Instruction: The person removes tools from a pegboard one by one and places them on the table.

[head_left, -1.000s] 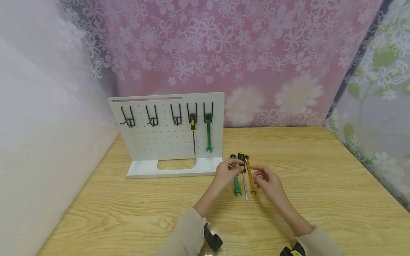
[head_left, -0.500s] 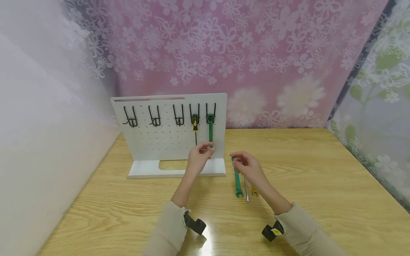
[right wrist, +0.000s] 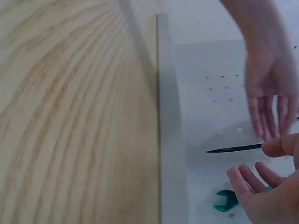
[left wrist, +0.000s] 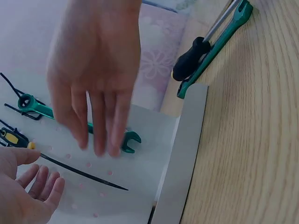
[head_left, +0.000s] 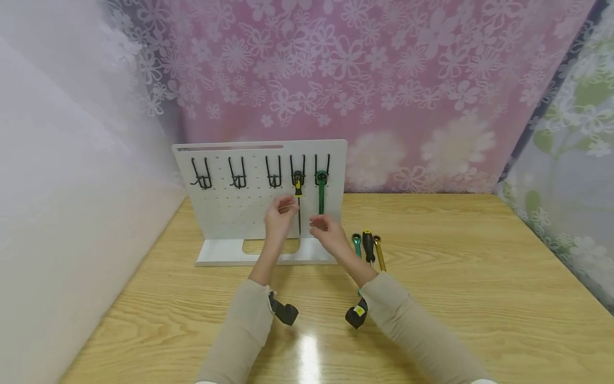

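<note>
In front of the white pegboard, both hands are raised and hold nothing. The left hand is close to a hanging screwdriver with a black and yellow handle; its thumb and fingers are apart beside the dark shaft in the left wrist view. My right hand is before the lower part of a green combination wrench, its fingers loosely bent. The wrench's open end shows past the right hand's fingers in the left wrist view. I cannot tell whether either hand touches a tool.
Several black double hooks line the board. Right of its base lie another green wrench, a black-handled screwdriver and a gold wrench on the wooden table. The right forearm crosses in front of their lower ends.
Both hands have moved left and away from the tools on the table to the pegboard. Those tools still lie there, and the hanging screwdriver and green wrench stay on their hooks.
</note>
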Action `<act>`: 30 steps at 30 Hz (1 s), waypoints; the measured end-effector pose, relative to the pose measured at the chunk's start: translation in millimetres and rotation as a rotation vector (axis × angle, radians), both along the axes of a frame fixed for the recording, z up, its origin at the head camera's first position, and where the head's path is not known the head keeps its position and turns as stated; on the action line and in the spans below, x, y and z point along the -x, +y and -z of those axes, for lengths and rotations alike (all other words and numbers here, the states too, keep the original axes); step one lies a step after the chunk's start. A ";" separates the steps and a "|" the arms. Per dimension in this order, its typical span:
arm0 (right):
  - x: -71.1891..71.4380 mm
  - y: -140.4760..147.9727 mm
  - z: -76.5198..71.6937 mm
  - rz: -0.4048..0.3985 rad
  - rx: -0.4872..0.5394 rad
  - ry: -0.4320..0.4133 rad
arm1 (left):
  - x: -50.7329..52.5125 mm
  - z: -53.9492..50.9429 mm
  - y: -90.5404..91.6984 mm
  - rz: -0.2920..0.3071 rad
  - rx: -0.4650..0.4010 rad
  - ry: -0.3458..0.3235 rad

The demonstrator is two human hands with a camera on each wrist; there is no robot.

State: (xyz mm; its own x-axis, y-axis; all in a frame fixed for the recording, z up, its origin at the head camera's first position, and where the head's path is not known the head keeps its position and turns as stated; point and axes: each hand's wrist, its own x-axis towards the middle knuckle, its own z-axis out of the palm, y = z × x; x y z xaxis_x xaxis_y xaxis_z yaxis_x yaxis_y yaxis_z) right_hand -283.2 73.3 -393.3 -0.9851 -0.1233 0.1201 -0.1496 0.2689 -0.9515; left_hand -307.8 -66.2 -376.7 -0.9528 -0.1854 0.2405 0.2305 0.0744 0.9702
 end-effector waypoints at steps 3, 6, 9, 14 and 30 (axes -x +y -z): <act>7.4 -10.4 9.0 0.000 -0.056 0.007 | 2.6 0.5 3.9 0.007 0.007 -0.007; 9.5 -17.4 14.0 0.001 -0.097 0.044 | 3.3 -0.9 7.5 0.002 0.018 -0.004; 8.7 -20.9 16.1 0.022 -0.127 0.092 | 2.8 -1.9 8.7 0.010 0.001 0.004; 3.3 -18.5 19.0 0.050 -0.159 0.167 | 1.0 -2.3 9.8 0.031 -0.040 0.003; -20.9 -8.1 10.0 -0.048 -0.055 0.188 | -16.1 -9.3 10.7 0.101 -0.056 0.055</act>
State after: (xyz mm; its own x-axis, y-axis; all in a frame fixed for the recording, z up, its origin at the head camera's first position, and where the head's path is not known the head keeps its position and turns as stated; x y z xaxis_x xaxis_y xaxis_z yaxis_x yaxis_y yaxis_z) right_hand -262.3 65.3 -403.4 -0.9387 -0.1811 0.2932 -0.3373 0.3081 -0.8895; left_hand -291.7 -55.5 -367.5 -0.9529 -0.1038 0.2849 0.2870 -0.0061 0.9579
